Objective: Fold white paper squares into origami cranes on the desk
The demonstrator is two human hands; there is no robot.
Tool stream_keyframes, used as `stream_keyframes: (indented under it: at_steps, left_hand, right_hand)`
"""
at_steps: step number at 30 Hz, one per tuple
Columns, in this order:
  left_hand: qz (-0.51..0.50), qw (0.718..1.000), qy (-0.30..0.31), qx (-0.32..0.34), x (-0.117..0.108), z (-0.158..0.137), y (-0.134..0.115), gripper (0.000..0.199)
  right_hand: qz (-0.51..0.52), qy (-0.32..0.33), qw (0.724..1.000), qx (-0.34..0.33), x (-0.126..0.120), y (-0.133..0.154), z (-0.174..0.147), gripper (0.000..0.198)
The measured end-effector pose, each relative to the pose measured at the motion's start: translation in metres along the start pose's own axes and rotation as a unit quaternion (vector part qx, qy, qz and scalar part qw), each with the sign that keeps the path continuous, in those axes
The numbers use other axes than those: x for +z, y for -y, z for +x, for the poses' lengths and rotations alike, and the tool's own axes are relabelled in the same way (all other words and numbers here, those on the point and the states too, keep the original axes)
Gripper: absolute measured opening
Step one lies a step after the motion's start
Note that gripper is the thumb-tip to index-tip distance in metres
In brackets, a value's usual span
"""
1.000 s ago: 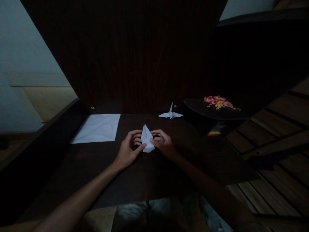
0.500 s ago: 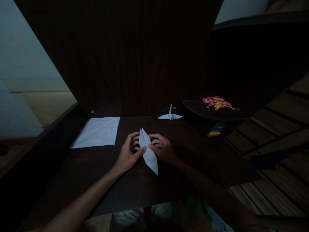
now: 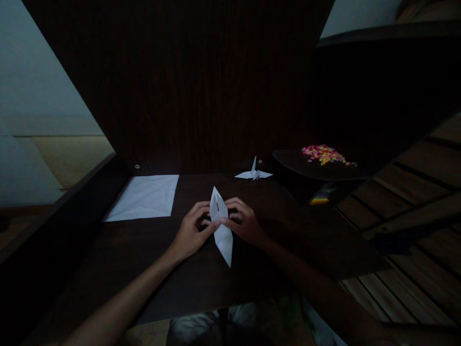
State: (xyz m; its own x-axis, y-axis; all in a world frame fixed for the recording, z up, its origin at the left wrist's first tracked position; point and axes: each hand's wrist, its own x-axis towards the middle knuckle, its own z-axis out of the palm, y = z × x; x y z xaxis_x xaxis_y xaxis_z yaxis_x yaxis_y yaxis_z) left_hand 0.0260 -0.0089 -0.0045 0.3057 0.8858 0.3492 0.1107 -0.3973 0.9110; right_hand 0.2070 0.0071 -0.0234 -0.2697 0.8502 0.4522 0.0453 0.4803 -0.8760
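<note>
A folded white paper, long and diamond-shaped, is held between my two hands above the dark desk. My left hand grips its left edge, thumb pressed on the face and fingers curled behind. From the other side my right hand pinches it the same way, the two thumbs nearly meeting at the middle. The upper half shows a slit between two flaps, and the lower half tapers to a point. Beyond the hands, a finished white origami crane stands against the back panel with wings spread.
A creased white paper sheet lies at the desk's left. On a rounded shelf to the right sits a pile of small colourful pieces. Below it is a small box with a yellow-orange end. A raised board borders the left side.
The folded paper has turned slightly more upright, its lower point shifting left. Its upper flaps now show a wider slit. Both hands keep their hold.
</note>
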Motion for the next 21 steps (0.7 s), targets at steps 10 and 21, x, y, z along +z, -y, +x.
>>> stream_keyframes:
  at_steps: [10, 21]
  left_hand:
    - [0.011, 0.998, -0.035, -0.05, -0.002, 0.0009, 0.0017, 0.018]
    - [-0.128, 0.974, 0.057, -0.18, -0.0077, 0.0032, 0.0035, 0.026]
  right_hand:
    - [-0.055, -0.025, 0.998, -0.025, -0.0053, -0.0026, 0.0046, 0.008]
    - [0.144, 0.014, 0.985, 0.1, -0.0105, 0.0047, 0.007, 0.023]
